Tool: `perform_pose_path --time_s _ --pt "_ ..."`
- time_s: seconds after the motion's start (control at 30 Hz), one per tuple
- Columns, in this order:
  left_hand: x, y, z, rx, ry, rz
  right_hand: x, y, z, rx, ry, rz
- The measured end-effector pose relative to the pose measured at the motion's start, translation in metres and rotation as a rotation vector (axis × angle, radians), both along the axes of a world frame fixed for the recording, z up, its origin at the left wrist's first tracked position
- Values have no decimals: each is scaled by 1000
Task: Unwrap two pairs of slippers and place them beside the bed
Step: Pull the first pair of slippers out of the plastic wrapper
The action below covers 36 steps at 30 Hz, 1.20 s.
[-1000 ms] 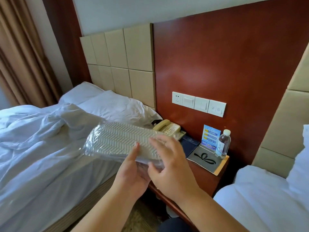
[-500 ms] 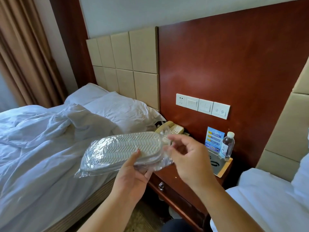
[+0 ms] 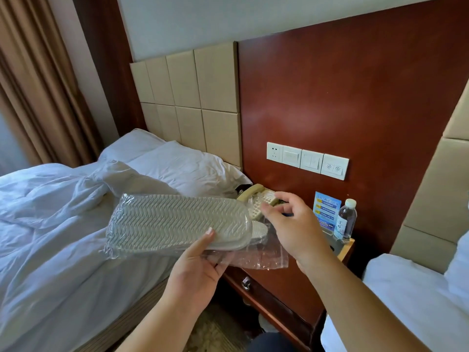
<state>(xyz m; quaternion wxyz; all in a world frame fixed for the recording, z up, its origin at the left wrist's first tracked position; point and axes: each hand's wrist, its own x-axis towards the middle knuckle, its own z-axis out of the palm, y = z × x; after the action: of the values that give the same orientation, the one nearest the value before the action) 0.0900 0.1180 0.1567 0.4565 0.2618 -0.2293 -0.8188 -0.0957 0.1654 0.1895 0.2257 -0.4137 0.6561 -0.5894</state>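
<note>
You see slippers (image 3: 177, 222) pale grey, wave-patterned | wrap (image 3: 256, 260) clear, glossy | bedding (image 3: 50, 224) white | headboard (image 3: 193, 97) beige squares | wall panel (image 3: 355, 97) red-brown | curtain (image 3: 33, 85) tan | phone (image 3: 247, 193) cream

Bare from forearm to fingertip: left hand (image 3: 195, 270) and right hand (image 3: 297, 232), nails cut short and plain. At the bottom edge, dark blue clothing (image 3: 271, 342), garment unclear.

Phone (image 3: 250, 193), water bottle (image 3: 345, 221) (upright) on nightstand (image 3: 286, 283); switches (image 3: 307, 160) above.
</note>
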Motion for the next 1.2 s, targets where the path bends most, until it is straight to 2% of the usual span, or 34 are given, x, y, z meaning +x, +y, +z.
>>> perform_pose_path --time_s 0.13,0.2,0.27,0.33,0.37,0.4,0.47,0.57,0.6,0.63,0.67,0.77,0.83,0.9,1.1,1.2 --pt "4 -1 -5 1 -44 -20 -2 -13 7 -141 361 -50" --pt "7 0 -7 -4 -30 -42 -7 -19 2 -162 396 -88" --pt "11 0 -8 -13 -13 -59 -15 -26 -2 -122 184 -131" --pt "14 0 -8 -17 -9 -67 -16 -28 -5 -66 -178 -111" --pt "14 0 -8 -16 -11 -74 -15 -28 -8 -37 -263 -108" --pt "14 -1 -9 -13 -16 -77 -14 -28 -12 -16 -243 -127" --pt "14 -2 -10 -8 -23 -63 -12 -26 -18 -42 34 -222" --pt "15 -5 -9 -20 -54 -35 -7 -16 -16 -298 603 -334" --pt "15 -6 -8 -29 -72 -29 -4 -12 -15 -362 722 -336" --pt "15 -7 -8 -38 -89 -23 0 -9 -13 -387 754 -292" --pt "15 -8 -7 -45 -103 -17 5 -6 -9 -342 682 -214" --pt "16 -9 -4 -69 -122 -9 21 -1 4 105 161 84" --pt "16 -10 -2 -85 -149 -4 24 -4 4 282 88 162" --pt "16 -9 -2 -104 -174 25 23 -7 -1 364 143 157" --pt "21 -12 0 -116 -124 152 18 -5 -3 261 227 120" --pt "22 -19 0 -62 -64 280 17 1 1 168 89 142"
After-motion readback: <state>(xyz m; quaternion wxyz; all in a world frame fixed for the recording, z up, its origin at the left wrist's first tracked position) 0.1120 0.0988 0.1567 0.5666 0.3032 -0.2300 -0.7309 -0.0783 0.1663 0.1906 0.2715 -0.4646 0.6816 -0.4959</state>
